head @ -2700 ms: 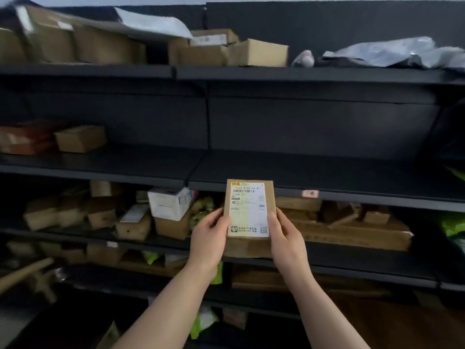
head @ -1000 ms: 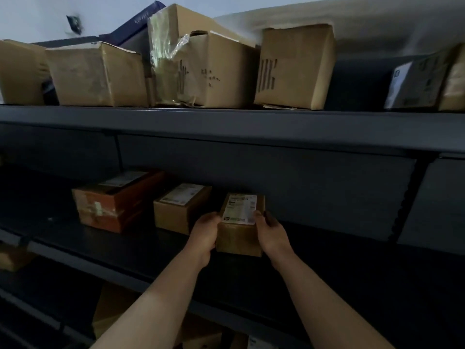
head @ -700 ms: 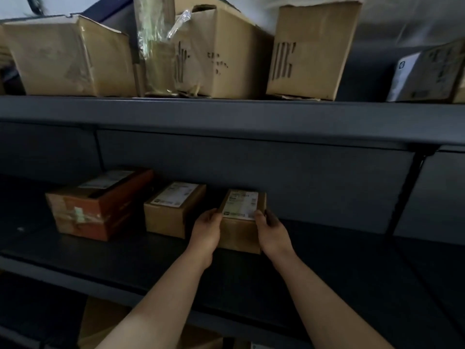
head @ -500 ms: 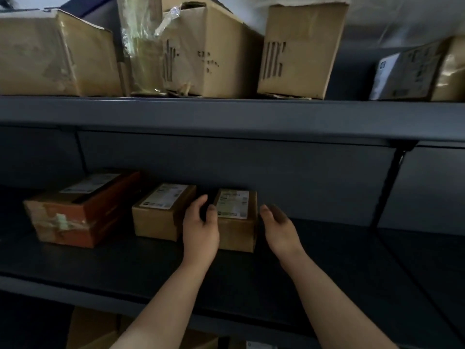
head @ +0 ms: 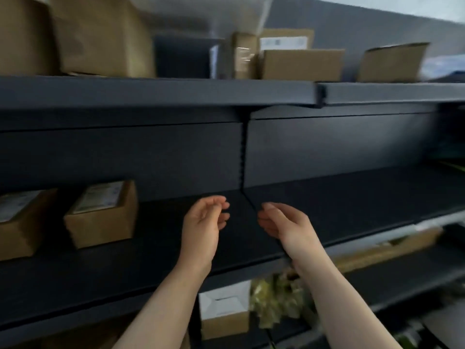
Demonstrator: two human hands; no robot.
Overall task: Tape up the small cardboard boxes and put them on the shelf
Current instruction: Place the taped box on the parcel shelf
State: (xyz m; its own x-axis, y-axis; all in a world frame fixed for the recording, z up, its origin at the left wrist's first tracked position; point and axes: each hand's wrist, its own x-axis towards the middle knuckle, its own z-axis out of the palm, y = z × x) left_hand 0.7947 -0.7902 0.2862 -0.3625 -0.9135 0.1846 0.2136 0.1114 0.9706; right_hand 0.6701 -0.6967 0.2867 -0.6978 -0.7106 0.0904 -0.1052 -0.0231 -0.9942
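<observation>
Both hands are empty. The left hand [head: 203, 230] and the right hand [head: 284, 227] hover side by side above the dark grey metal shelf [head: 156, 248], over its middle part, where a seam between two boards runs toward the front edge. The palms face each other with a gap between them. The fingers of each hand are loosely curled and hold nothing. Whether they touch the shelf surface I cannot tell.

The small brown cardboard box with a white label [head: 103, 215] stands on this shelf, toward its left end and close to the back panel, well apart from the left hand. It lies flat with the label turned upward. Just beside it, at the left edge of the view, stands a second brown cardboard box [head: 17, 222], also with a pale label on top; only a part of it is visible.

The upper shelf [head: 176, 93] carries large brown cartons [head: 100, 34] at its left end, a low brown carton [head: 299, 64] further right, and one more brown carton [head: 392, 61] near the right end. On the lower shelf, under the hands, a box with a white top [head: 224, 311] stands beside a crumpled yellow-green packet [head: 276, 301], which is blurred.
</observation>
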